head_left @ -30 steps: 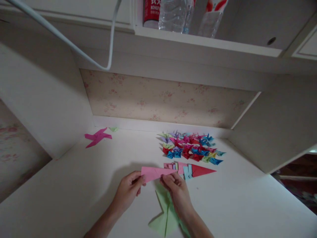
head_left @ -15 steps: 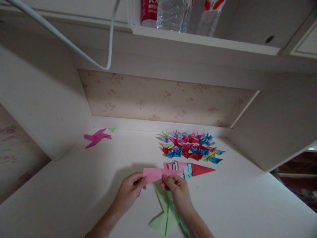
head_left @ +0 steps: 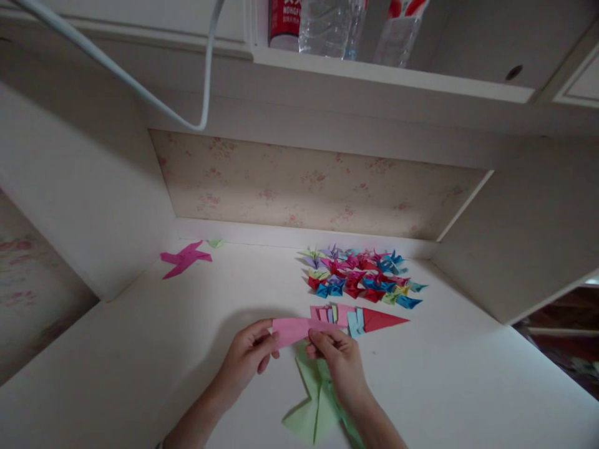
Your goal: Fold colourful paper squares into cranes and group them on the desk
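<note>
A folded pink paper [head_left: 292,330] is held above the white desk [head_left: 140,349] by both hands. My left hand [head_left: 247,360] pinches its left end between thumb and fingers. My right hand [head_left: 339,362] pinches its right part with the fingertips. Under my right wrist lies a light green folded paper [head_left: 311,411]. Just past the pink paper lie several small folded strips [head_left: 334,313] and a red paper triangle [head_left: 381,320].
A cluster of several small coloured origami pieces [head_left: 358,277] lies at the back of the desk. A magenta pinwheel shape [head_left: 185,257] and a small green piece [head_left: 215,243] lie at the back left. Bottles [head_left: 327,25] stand on the shelf above; a white cable [head_left: 140,93] hangs down.
The pink paper and both hands have shifted slightly to the right and toward me. My fingers have regripped it a little; nothing else moved.
</note>
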Demonstrator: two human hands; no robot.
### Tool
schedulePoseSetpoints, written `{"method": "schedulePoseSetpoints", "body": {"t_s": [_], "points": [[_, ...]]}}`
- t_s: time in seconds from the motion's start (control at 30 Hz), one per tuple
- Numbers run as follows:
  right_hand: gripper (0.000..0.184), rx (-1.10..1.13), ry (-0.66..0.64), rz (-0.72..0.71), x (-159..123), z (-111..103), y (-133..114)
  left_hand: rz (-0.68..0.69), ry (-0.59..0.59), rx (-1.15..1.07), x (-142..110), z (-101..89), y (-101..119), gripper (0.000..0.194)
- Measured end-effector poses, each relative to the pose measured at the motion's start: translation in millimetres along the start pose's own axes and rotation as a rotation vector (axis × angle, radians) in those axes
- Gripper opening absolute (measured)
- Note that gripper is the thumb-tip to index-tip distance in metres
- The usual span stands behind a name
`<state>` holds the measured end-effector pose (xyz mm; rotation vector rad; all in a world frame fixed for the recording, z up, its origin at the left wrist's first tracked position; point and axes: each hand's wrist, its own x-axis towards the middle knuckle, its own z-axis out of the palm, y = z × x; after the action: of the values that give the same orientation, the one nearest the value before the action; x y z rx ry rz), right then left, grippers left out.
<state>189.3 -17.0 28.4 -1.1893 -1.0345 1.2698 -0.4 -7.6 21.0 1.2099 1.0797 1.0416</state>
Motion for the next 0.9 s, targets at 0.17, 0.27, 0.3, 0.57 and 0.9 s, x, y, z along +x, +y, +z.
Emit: {"method": "schedulePoseSetpoints", "body": {"t_s": [0.17,0.27,0.3,0.57,0.9], "points": [[0.032,0.005,-0.007,0.017,1.4,0.3,0.8,-0.033,0.031,-0.076,1.5,0.4,-2.4,0.053],[0.032,0.029,-0.012,0.036,2.3,0.5,3.6,-0.033,0.041,-0.096,1.4,0.3,-3.1,0.055],[0.032,0.043,-0.013,0.043,2.4,0.5,4.6,-0.034,0.044,-0.101,1.2,0.2,-2.9,0.055],[0.032,0.174,-0.015,0.069,2.8,-1.2,8.3,-0.046,0.048,-0.144,-0.4,-0.9,-2.8,0.051],[0.031,0.154,0.015,0.026,4.8,-5.2,11.1,-0.058,0.022,-0.188,2.6,-3.1,-6.0,0.049]]}}
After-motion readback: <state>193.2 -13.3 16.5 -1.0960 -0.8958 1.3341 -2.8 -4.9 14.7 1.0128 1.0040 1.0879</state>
